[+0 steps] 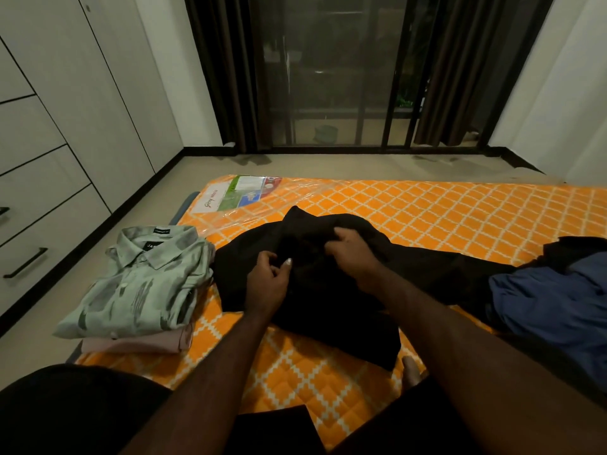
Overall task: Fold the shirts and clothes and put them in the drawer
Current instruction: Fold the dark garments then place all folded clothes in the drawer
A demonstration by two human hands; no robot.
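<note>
Both hands hold the black shirt (pixel 315 290) on the orange mattress (pixel 427 218): left hand (pixel 267 280) pinches it, right hand (pixel 353 254) grabs it; folded green shirt (pixel 141 280) at nine o'clock

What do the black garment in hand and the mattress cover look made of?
Black garment: soft matte woven cloth, probably cotton; it creases and drapes without shine. Mattress: orange quilted fabric with a white lattice, under clear glossy plastic wrap that shows glare and wrinkles at the far corner.
</note>
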